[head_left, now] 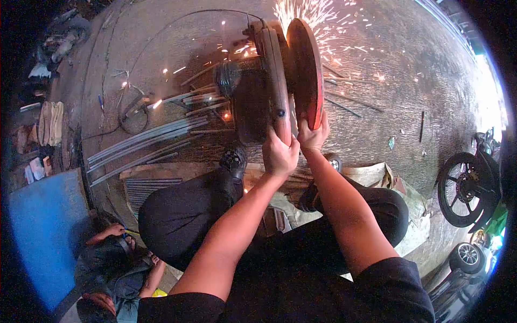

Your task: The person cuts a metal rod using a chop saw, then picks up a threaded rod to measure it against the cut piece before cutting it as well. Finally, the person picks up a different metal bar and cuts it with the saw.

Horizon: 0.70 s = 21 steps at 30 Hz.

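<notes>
A cut-off saw (250, 102) stands on the floor in front of my knees, with a dark motor body and a long handle (277, 86). My left hand (281, 153) is wrapped round the near end of that handle. Beside it, my right hand (314, 134) grips the lower edge of the round, red-edged blade guard (308, 70). Bright sparks (307, 19) spray from the far end of the saw, near the guard. The cutting point itself is hidden behind the guard and saw body.
Long metal rods (148, 140) lie left of the saw, with thinner rods (344, 102) to its right. A cable (161, 29) curves across the floor. Another person (116, 269) sits at lower left near a blue panel (46, 226). A motorcycle wheel (459, 188) stands at right.
</notes>
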Motion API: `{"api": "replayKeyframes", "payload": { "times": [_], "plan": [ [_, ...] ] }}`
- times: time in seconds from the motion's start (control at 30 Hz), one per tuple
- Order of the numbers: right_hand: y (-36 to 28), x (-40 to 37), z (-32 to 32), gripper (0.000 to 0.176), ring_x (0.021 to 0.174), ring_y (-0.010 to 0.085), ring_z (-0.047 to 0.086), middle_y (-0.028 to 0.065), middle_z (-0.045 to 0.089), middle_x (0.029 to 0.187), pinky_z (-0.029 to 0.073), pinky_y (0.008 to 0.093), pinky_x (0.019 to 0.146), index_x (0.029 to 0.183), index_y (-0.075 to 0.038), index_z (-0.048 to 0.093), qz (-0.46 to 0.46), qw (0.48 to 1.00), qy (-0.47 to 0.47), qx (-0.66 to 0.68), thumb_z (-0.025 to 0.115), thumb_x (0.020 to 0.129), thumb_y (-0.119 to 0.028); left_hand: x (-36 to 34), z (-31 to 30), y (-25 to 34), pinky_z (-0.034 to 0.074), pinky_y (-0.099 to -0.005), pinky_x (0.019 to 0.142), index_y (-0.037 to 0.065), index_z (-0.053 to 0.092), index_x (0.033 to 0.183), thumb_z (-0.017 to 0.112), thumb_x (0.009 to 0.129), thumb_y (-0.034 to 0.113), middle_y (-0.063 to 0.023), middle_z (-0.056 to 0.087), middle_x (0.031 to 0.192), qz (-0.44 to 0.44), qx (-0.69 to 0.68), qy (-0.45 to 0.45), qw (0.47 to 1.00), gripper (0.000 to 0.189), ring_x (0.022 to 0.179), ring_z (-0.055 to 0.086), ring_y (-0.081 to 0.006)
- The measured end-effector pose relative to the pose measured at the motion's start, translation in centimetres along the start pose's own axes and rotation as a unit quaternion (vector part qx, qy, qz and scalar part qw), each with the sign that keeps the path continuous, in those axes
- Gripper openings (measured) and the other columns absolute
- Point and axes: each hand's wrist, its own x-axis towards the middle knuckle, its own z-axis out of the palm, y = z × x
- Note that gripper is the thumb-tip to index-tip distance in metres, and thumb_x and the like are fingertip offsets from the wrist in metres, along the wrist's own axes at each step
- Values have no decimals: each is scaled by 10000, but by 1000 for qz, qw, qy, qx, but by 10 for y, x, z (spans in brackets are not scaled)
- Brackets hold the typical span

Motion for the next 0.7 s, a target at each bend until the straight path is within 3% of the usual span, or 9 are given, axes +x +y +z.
{"api": "replayKeyframes", "payload": {
  "times": [0.17, 0.4, 0.47, 0.7],
  "plan": [
    [-1, -1, -1, 433, 847, 362, 564, 159, 571, 923, 455, 423, 742, 1075, -51, 566, 3, 1000, -10, -12, 626, 657, -146, 1, 4, -4, 454, -504, 623, -87, 439, 1059, 625, 718, 151, -293, 569, 740, 34, -22, 26, 999, 455, 707, 570, -473],
    [4, -1, 0, 433, 854, 362, 558, 157, 570, 934, 454, 418, 740, 1080, -49, 564, -29, 998, -15, -49, 626, 664, -150, 0, 1, 2, 457, -495, 645, -74, 442, 1065, 628, 714, 136, -286, 576, 772, 2, -19, 12, 1000, 450, 736, 573, -465],
    [8, -2, 1, 431, 853, 363, 557, 158, 570, 935, 454, 417, 739, 1080, -47, 563, -39, 997, -19, -59, 626, 666, -151, 3, 0, 2, 457, -496, 631, -72, 445, 1052, 626, 717, 137, -287, 576, 773, 41, -21, 39, 998, 434, 717, 575, -462],
    [4, -3, 0, 443, 849, 367, 554, 166, 563, 924, 454, 415, 749, 1083, -43, 561, -6, 1000, -13, -22, 631, 659, -150, -2, 2, -3, 458, -507, 607, -74, 426, 1082, 615, 726, 138, -294, 576, 782, 15, 25, 3, 1000, 456, 693, 568, -474]
  ]
}}
